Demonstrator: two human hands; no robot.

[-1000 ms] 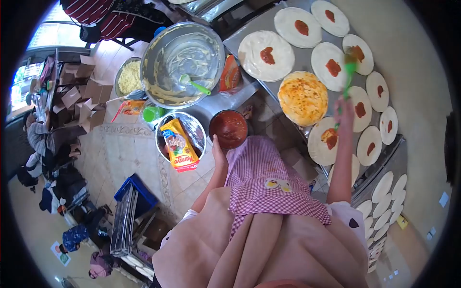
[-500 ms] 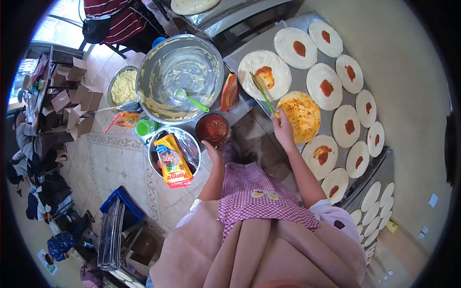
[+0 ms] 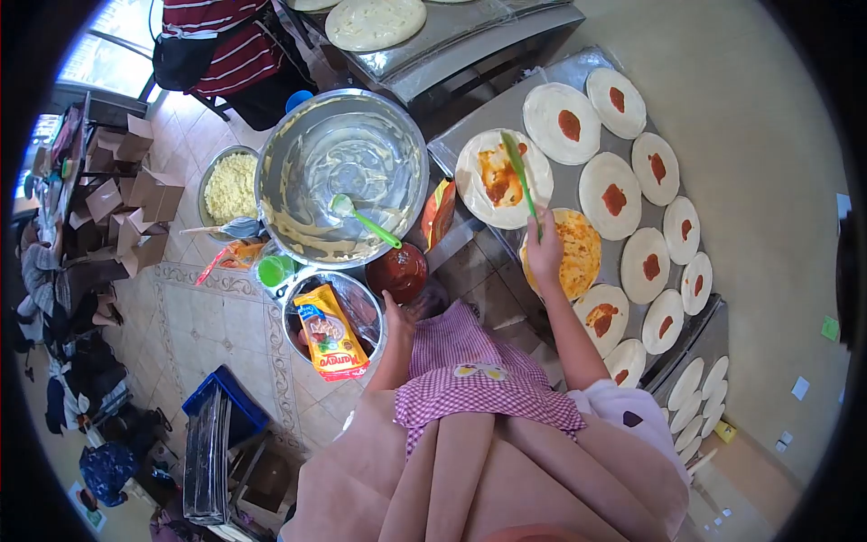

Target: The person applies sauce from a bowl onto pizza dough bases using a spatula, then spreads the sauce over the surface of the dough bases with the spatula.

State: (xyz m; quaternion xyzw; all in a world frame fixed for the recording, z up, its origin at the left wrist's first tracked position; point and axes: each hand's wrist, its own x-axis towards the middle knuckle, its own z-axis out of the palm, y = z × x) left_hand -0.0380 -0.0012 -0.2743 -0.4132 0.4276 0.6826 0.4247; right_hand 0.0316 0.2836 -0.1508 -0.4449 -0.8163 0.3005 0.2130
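While the right hand [image 3: 544, 257] grips the green spatula [image 3: 524, 182] at its near end, a hold that lets it reach the sauce [image 3: 496, 188] on the corner dough [image 3: 471, 200], the left hand [image 3: 398, 318] clasps the sauce bowl [image 3: 369, 275] at its near side, apparently to keep it level and close, some fingers hidden. Beyond, the basin [image 3: 275, 221] carries creamy smears and a spoon [image 3: 375, 229], the pot [image 3: 286, 327] a yellow packet [image 3: 332, 334], the tub [image 3: 207, 212] pale shreds [image 3: 233, 187]

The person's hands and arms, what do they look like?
The left hand and right hand are bare, without gloves; both forearms are uncovered. The right sleeve is pale with a dark patch. A beige cloth covers the left upper arm.
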